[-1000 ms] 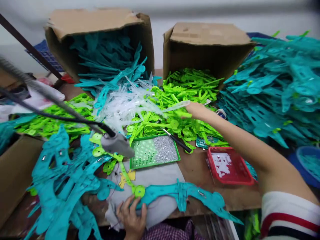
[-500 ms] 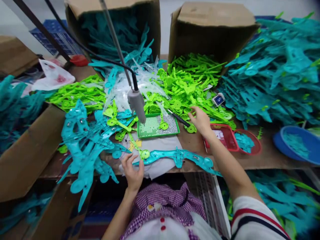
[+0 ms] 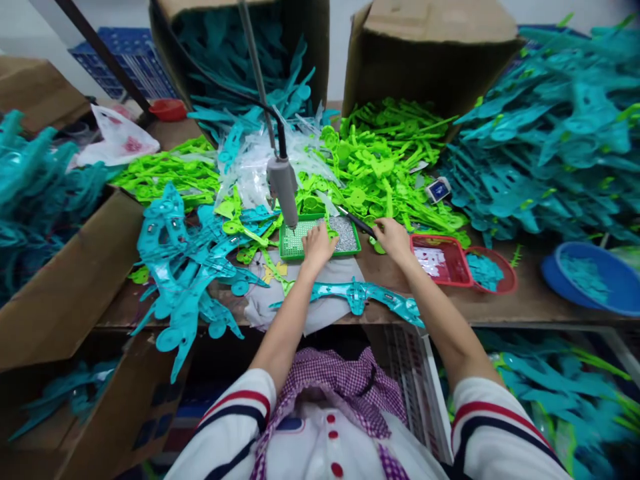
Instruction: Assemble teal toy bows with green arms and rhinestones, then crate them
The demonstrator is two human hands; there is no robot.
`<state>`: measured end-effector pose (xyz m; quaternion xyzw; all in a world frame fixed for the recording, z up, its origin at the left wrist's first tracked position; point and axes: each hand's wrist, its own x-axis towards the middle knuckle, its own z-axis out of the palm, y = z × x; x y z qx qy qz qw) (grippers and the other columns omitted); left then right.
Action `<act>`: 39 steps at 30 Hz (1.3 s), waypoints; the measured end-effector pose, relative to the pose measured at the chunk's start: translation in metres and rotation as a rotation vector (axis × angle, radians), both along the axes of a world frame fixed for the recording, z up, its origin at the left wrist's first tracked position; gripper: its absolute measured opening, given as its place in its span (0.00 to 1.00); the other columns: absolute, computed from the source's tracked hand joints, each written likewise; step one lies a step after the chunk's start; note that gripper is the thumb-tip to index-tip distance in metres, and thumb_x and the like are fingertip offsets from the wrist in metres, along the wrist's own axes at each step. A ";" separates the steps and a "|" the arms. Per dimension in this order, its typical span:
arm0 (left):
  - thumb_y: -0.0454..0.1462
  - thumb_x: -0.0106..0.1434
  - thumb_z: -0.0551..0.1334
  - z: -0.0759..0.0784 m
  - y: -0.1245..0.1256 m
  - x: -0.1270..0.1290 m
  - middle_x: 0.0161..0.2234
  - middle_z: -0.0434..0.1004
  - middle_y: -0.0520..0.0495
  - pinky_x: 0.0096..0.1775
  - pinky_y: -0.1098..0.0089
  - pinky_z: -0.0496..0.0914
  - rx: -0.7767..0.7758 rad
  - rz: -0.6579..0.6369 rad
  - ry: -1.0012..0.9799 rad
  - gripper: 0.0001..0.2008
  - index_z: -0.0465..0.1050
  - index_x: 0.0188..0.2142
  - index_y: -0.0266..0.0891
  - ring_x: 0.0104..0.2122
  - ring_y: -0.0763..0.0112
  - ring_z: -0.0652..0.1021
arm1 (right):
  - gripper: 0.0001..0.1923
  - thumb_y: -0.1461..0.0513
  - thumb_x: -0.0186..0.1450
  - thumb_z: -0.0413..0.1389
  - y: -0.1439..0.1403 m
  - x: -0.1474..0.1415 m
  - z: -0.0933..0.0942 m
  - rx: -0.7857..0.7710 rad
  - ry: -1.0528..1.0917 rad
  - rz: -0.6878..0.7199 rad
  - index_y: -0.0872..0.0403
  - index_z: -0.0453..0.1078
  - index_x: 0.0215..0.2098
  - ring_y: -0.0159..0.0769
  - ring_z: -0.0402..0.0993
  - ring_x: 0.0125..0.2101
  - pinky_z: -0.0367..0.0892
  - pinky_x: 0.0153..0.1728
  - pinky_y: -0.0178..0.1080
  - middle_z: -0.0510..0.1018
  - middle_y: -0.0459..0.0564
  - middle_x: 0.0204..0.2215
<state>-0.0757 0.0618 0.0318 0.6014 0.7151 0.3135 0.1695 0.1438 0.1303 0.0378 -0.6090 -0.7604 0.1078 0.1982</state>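
Observation:
My left hand (image 3: 319, 247) is over the green tray (image 3: 295, 256), its fingers curled down at a lime-green plastic piece (image 3: 332, 231) that lies across small silvery screws (image 3: 346, 233). My right hand (image 3: 393, 239) is closed at the end of a slim black-handled tool (image 3: 357, 221) with a metal tip, which points to the upper left. Nearer me, a turquoise plastic part (image 3: 335, 291) with a crosspiece lies across a pale cloth (image 3: 320, 323). A grey electric screwdriver (image 3: 283, 190) hangs upright over the tray's left side, its tip near the perforated half.
Turquoise parts (image 3: 175, 280) pile up on the left, with a taller heap (image 3: 550, 147) on the right. Lime-green parts (image 3: 380, 167) spread behind the tray. A red tray (image 3: 467, 273), a red dish (image 3: 509, 277) and a blue basin (image 3: 555, 283) stand to the right.
My left hand has gone from the near end of the turquoise part forward and right to the tray. My right hand has moved slightly left and closed on the black-handled tool.

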 end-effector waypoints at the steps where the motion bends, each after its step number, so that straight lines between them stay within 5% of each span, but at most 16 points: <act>1: 0.36 0.61 0.68 -0.002 0.006 0.003 0.53 0.74 0.28 0.55 0.48 0.62 -0.044 -0.036 0.048 0.25 0.67 0.57 0.34 0.55 0.45 0.72 | 0.18 0.58 0.68 0.49 0.001 0.003 0.001 -0.006 0.000 -0.019 0.54 0.76 0.49 0.52 0.77 0.48 0.70 0.51 0.52 0.81 0.59 0.49; 5: 0.37 0.63 0.67 -0.006 0.016 0.004 0.55 0.73 0.31 0.57 0.49 0.60 -0.157 -0.130 0.225 0.30 0.63 0.62 0.36 0.57 0.45 0.71 | 0.18 0.61 0.69 0.48 0.020 0.002 0.004 -0.030 -0.011 -0.026 0.55 0.74 0.51 0.48 0.76 0.50 0.68 0.53 0.48 0.80 0.58 0.51; 13: 0.42 0.67 0.62 -0.005 0.005 -0.013 0.59 0.72 0.38 0.57 0.56 0.61 -0.184 -0.166 0.340 0.27 0.64 0.64 0.42 0.57 0.52 0.72 | 0.17 0.63 0.69 0.49 0.047 -0.014 0.004 -0.040 -0.361 0.086 0.54 0.69 0.54 0.49 0.74 0.47 0.66 0.42 0.44 0.76 0.61 0.51; 22: 0.42 0.67 0.62 -0.010 0.007 -0.015 0.58 0.73 0.37 0.57 0.54 0.61 -0.147 -0.181 0.347 0.26 0.64 0.63 0.42 0.57 0.50 0.72 | 0.16 0.61 0.70 0.48 0.061 0.011 0.013 -0.013 -0.190 0.223 0.55 0.71 0.53 0.44 0.76 0.45 0.66 0.44 0.40 0.78 0.58 0.51; 25: 0.41 0.66 0.62 -0.011 0.007 -0.018 0.57 0.73 0.38 0.57 0.53 0.62 -0.133 -0.184 0.347 0.26 0.65 0.63 0.44 0.56 0.50 0.72 | 0.17 0.58 0.71 0.49 0.067 0.027 0.023 0.045 -0.009 0.051 0.57 0.73 0.51 0.45 0.77 0.44 0.67 0.47 0.43 0.80 0.59 0.48; 28: 0.41 0.67 0.62 -0.012 0.007 -0.016 0.58 0.72 0.36 0.58 0.51 0.61 -0.121 -0.180 0.369 0.26 0.65 0.63 0.42 0.57 0.49 0.72 | 0.19 0.52 0.69 0.53 0.067 0.032 0.023 -0.118 -0.145 -0.152 0.59 0.77 0.42 0.53 0.77 0.45 0.69 0.45 0.47 0.82 0.64 0.41; 32: 0.40 0.67 0.60 -0.010 0.004 -0.014 0.60 0.69 0.34 0.58 0.49 0.60 -0.101 -0.170 0.387 0.25 0.65 0.63 0.40 0.58 0.48 0.70 | 0.16 0.53 0.65 0.60 0.060 0.030 0.014 -0.272 -0.240 -0.152 0.59 0.77 0.39 0.54 0.78 0.47 0.70 0.46 0.46 0.82 0.65 0.42; 35: 0.41 0.67 0.60 -0.009 -0.001 -0.019 0.61 0.68 0.35 0.58 0.51 0.62 -0.058 -0.174 0.346 0.24 0.66 0.62 0.40 0.59 0.49 0.70 | 0.14 0.55 0.66 0.57 0.054 0.047 0.015 -0.244 0.028 -0.183 0.58 0.76 0.35 0.50 0.80 0.41 0.72 0.43 0.45 0.82 0.60 0.34; 39: 0.41 0.67 0.60 -0.004 -0.001 -0.019 0.58 0.71 0.36 0.57 0.54 0.64 -0.012 -0.200 0.266 0.22 0.68 0.60 0.40 0.58 0.51 0.71 | 0.17 0.50 0.65 0.56 0.041 0.080 0.029 -0.308 0.725 -0.061 0.56 0.73 0.39 0.41 0.79 0.32 0.75 0.31 0.41 0.81 0.53 0.32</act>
